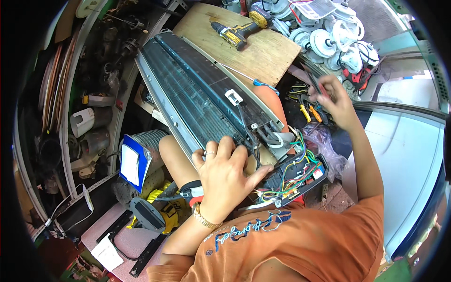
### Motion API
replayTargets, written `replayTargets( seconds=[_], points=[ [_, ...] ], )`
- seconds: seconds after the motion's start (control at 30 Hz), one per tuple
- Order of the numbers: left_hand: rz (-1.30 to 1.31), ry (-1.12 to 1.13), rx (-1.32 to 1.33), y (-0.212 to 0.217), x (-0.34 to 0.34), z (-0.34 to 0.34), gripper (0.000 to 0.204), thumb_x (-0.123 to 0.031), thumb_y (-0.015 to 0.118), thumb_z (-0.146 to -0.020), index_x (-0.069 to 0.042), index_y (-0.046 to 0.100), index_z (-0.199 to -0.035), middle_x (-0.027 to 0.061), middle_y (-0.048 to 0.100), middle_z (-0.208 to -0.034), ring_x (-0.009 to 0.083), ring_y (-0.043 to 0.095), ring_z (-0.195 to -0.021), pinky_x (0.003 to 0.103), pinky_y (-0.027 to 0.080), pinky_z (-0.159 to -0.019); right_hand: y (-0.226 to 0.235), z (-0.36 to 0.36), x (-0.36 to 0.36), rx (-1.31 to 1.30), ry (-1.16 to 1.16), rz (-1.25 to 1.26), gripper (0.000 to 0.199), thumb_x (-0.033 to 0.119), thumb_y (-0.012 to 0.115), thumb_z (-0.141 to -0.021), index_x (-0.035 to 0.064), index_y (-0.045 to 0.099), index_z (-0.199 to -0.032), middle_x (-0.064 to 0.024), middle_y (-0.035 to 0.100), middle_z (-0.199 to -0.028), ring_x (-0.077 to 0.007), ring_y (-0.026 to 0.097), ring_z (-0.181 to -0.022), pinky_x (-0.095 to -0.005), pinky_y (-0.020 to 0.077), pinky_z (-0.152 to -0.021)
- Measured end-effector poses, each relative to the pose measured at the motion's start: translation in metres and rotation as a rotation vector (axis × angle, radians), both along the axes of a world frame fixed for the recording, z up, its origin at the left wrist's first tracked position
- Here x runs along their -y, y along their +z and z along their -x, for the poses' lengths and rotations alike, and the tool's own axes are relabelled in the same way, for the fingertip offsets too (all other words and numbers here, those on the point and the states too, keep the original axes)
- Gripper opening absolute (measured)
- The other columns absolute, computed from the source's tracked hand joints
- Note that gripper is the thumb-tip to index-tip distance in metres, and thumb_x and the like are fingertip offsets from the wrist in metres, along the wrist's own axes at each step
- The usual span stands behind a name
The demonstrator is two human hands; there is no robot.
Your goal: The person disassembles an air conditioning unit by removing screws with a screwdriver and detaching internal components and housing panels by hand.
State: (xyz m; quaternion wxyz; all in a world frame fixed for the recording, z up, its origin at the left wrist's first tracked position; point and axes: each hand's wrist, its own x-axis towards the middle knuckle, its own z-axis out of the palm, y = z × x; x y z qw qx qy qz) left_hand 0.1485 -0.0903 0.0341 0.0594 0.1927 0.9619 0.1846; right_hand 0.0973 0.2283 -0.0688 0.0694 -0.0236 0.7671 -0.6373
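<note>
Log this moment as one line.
left hand: on long finned unit | right hand: raised, holding slim blurred item | wiring box: open, near left hand | drill: on wooden board

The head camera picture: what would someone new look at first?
Probably the long dark finned unit slanting across the middle, with the left hand on its near end. Next, bright tangled wires in a dark box to the right of that hand. Then the yellow-and-black drill on the wooden board at the top.
</note>
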Motion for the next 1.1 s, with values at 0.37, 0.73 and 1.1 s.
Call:
replayTargets(
  seconds=[0.37,0.73,1.1],
  points=[
    [0.067,0.099,-0.029,-0.002,0.006,-0.025,0.04,-0.041,0.082,-0.07,-0.009,0.063,-0.086,0.0099,0.053,-0.099,0.0317,0.052,-0.097,0.049,0.035,-0.08,0.062,-0.019,0.057,-0.522,0.5,-0.689,0.031,0.036,0.069,-0.085,0.0084,0.063,-0.098,-0.0098,0.052,-0.083,-0.031,0.053,-0.082,-0.044,0.0407,-0.072],
    [-0.035,0.163,0.035,-0.014,0.013,-0.026,0.103,-0.045,0.089,-0.064,-0.002,0.041,-0.145,0.0244,0.036,-0.156,0.0484,0.029,-0.147,0.065,0.022,-0.116,0.053,0.006,0.09,-0.774,0.664,-0.794,0.051,0.061,0.074,-0.073,0.0117,0.063,-0.083,-0.0035,0.057,-0.08,-0.0247,0.056,-0.079,-0.0401,0.0428,-0.067],
    [0.056,0.156,0.054,-0.014,0.008,-0.021,0.106,-0.052,0.089,-0.063,0.003,0.043,-0.141,0.0258,0.037,-0.154,0.048,0.03,-0.146,0.065,0.024,-0.114,0.046,0.016,0.103,-0.838,0.638,-0.724,0.052,0.064,0.076,-0.066,0.0149,0.061,-0.073,0.0007,0.055,-0.076,-0.0207,0.055,-0.074,-0.038,0.0387,-0.061]
  ],
)
